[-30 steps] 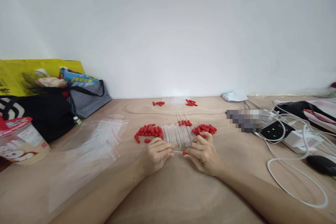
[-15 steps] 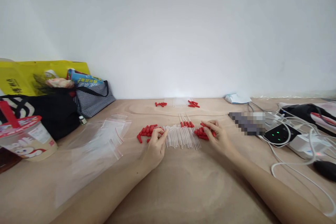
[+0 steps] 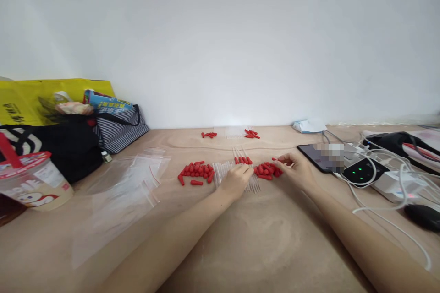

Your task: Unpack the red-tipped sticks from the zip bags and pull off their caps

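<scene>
My left hand (image 3: pixel 235 182) is over a row of clear thin dropper tubes (image 3: pixel 222 171), its fingers pinched together at the row's right part. Whatever lies between those fingertips is hidden. At the right pile of red rubber bulbs (image 3: pixel 266 171), my right hand (image 3: pixel 296 169) is closed on one red rubber bulb (image 3: pixel 275 159) held by its fingertips. Another pile of red bulbs (image 3: pixel 197 169) lies left of the tubes. Behind the row, several tubes fitted with red bulbs (image 3: pixel 243 160) lie side by side, bulbs toward me.
Clear zip bags (image 3: pixel 120 206) lie flat at left, near a drink cup (image 3: pixel 37 183) and a striped bag (image 3: pixel 118 130). Farther back are small groups of red bulbs (image 3: pixel 252 134). A phone (image 3: pixel 316 158), white cables (image 3: pixel 388 229) and a black mouse (image 3: pixel 422 217) occupy the right.
My left hand has moved right, from beside the left bulb pile to over the tubes. My right hand has shifted slightly right and up, with a red bulb now showing at its fingertips.
</scene>
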Demonstrator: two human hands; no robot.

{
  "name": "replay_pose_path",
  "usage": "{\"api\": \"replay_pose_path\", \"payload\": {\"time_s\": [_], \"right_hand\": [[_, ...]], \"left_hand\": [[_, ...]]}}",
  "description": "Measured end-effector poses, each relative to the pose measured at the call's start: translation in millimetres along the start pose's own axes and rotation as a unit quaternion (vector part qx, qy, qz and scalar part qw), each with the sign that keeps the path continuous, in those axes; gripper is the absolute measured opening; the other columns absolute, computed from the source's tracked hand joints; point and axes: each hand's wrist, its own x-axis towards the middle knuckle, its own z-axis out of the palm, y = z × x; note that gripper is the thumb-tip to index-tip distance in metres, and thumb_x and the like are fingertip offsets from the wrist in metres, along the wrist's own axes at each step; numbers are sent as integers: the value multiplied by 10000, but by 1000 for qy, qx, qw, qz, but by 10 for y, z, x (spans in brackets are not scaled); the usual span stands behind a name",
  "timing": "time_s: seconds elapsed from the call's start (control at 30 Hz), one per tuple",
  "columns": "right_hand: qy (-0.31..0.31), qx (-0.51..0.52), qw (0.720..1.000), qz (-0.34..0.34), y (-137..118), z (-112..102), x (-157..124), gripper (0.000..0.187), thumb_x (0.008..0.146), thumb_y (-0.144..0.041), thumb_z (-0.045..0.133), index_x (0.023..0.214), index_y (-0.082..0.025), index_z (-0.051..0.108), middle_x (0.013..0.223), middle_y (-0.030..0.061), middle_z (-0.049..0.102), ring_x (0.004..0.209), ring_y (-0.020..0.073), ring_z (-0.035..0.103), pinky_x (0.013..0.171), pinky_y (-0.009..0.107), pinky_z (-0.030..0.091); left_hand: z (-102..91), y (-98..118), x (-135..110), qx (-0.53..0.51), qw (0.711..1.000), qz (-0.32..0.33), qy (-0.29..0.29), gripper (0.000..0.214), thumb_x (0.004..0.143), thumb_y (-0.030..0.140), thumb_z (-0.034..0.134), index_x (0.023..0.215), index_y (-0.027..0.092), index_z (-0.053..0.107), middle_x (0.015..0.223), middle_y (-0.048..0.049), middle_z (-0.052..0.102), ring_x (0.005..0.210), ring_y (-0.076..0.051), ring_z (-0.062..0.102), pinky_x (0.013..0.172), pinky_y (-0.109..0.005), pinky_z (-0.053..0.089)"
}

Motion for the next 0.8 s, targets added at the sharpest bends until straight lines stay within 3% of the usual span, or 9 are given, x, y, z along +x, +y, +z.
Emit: {"api": "replay_pose_path", "payload": {"time_s": [0.1, 0.17, 0.33, 0.47, 0.6, 0.8], "right_hand": [[9, -28, 1000, -10, 40, 12, 8, 341, 655, -501, 552, 730, -176, 624, 701, 44, 642, 647, 169, 544, 583, 275, 394], [16, -34, 999, -7, 82, 24, 30, 341, 668, -502, 538, 732, -178, 622, 716, 45, 645, 678, 175, 549, 606, 280, 396], [23, -21, 999, 40, 142, 94, 168, 340, 674, -469, 545, 793, -154, 591, 779, 70, 652, 686, 169, 575, 582, 262, 404], [-44, -83, 992, 86, 119, 151, 300, 261, 690, -417, 539, 740, -169, 602, 729, 45, 659, 627, 148, 577, 541, 236, 384], [-69, -107, 987, 102, 117, 168, 375, 234, 687, -396, 544, 671, -177, 626, 605, 21, 639, 560, 135, 558, 515, 222, 358], [-102, -134, 977, 131, 192, 138, 453, 308, 709, -414, 516, 589, -159, 639, 454, 18, 573, 501, 146, 539, 502, 230, 344]], "left_hand": [[25, 34, 28, -2, 1000, 2, -12, 139, 799, 78, 445, 740, 137, 556, 717, -48, 575, 686, -177, 554, 633, -289, 471], [17, 38, 19, -12, 1000, 1, -16, 93, 809, 200, 507, 771, 136, 562, 726, -52, 582, 703, -185, 557, 643, -299, 473], [-56, 23, -80, -82, 997, -4, 4, 412, 733, 459, 577, 932, 98, 568, 814, -90, 611, 776, -206, 559, 692, -315, 475], [-186, -34, -246, -61, 996, 40, 56, 336, 772, 410, 538, 939, 121, 578, 847, -79, 619, 813, -200, 545, 735, -332, 447], [-360, -192, -493, 0, 991, 63, 114, 197, 768, 315, 555, 876, 157, 598, 823, -57, 627, 792, -200, 531, 720, -356, 414], [-501, -429, -734, 14, 994, 4, 109, 137, 766, 225, 550, 878, 175, 611, 820, -49, 622, 819, -197, 508, 767, -362, 399]]}}
